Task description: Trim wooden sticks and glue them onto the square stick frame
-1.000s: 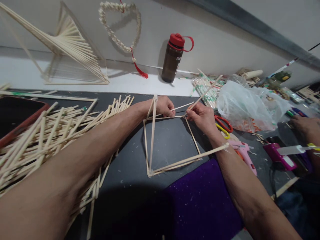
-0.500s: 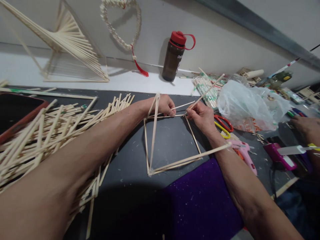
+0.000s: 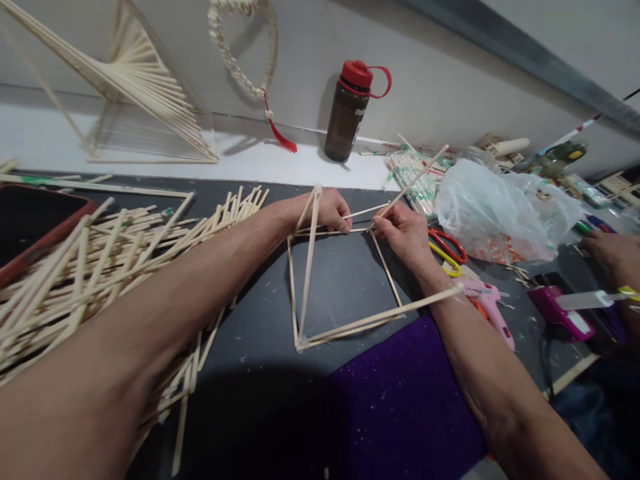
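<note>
A frame of thin wooden sticks point(image 3: 350, 331) rests on the dark tabletop between my arms, with slanting sticks joined at its corners. My left hand point(image 3: 331, 210) is closed at the far side of the frame, its fingers pinching a stick there. At the far right corner, my right hand point(image 3: 403, 232) pinches a slanted wooden stick point(image 3: 423, 175) whose upper end points up and right. The fingertips hide the exact joint. A heap of loose sticks point(image 3: 100, 273) lies under and beside my left arm.
Right of my hand lie scissors point(image 3: 453, 248), a pink glue gun point(image 3: 487, 307), a plastic bag point(image 3: 500, 207) and a purple glue gun point(image 3: 560, 310). A bottle point(image 3: 345, 113) and a stick sculpture point(image 3: 145, 93) stand behind. Purple cloth point(image 3: 405, 393) lies in front. Another person's hand point(image 3: 613, 257) is far right.
Both hands stay almost still on the same sticks. The view has shifted very slightly; nothing has been taken up or let go.
</note>
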`<state>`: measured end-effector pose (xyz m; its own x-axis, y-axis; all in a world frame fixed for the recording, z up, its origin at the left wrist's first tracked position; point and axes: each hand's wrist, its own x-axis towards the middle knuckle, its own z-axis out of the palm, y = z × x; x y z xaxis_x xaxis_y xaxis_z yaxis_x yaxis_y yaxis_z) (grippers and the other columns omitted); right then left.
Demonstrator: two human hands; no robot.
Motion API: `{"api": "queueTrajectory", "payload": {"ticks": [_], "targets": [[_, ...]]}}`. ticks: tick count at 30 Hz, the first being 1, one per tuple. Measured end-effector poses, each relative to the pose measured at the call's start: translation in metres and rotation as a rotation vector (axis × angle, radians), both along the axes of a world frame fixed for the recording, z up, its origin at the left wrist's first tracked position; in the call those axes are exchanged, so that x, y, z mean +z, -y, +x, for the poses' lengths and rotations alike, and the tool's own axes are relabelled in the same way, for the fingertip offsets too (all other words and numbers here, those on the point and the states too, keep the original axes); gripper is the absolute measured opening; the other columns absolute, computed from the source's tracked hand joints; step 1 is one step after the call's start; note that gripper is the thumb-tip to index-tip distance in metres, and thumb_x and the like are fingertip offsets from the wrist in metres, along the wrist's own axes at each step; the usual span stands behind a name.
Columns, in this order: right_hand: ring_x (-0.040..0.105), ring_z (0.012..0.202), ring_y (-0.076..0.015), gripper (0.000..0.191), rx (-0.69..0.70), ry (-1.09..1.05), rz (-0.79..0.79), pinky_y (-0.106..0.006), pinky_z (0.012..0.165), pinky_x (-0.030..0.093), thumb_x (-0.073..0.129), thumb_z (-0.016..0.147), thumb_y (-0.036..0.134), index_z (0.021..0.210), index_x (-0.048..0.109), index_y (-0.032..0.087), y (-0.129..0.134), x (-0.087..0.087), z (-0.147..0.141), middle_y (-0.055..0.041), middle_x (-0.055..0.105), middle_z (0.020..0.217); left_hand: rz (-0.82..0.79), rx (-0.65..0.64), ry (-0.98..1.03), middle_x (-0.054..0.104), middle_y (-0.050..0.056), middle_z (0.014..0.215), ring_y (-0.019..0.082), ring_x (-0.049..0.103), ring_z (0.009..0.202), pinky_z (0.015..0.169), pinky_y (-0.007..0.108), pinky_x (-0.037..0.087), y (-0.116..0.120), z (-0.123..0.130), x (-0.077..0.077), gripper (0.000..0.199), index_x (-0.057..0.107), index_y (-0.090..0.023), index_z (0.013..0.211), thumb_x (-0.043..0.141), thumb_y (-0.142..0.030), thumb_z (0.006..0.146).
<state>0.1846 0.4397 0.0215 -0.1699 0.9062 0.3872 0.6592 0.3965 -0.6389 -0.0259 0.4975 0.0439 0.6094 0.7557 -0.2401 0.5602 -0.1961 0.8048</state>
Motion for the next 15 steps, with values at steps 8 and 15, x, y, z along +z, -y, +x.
{"api": "queueTrajectory", "payload": {"ticks": [8,15], "targets": [[0.063,0.058,-0.0157,0.011,-0.003,-0.012,0.0,-0.03,0.058,0.049,0.058,0.085,0.03,0.078,0.056,0.021,0.0007,0.0014,-0.0017,0.0019,0.063,0.064,0.01,0.005,-0.018,0.061,0.002,0.059,0.014,0.052,0.059,0.062,0.028,0.039,0.0022,0.0006,0.0028,0.012,0.074,-0.013,0.073,0.072,-0.02,0.063],[0.063,0.057,-0.016,0.012,-0.008,-0.019,0.004,-0.03,0.059,0.048,0.058,0.085,0.031,0.078,0.056,0.021,-0.0007,-0.0015,-0.0011,0.0021,0.062,0.063,0.004,0.0,-0.011,0.062,0.003,0.061,0.014,0.052,0.06,0.062,0.028,0.039,0.0012,0.0006,0.001,0.014,0.074,-0.013,0.074,0.07,-0.02,0.063]]}}
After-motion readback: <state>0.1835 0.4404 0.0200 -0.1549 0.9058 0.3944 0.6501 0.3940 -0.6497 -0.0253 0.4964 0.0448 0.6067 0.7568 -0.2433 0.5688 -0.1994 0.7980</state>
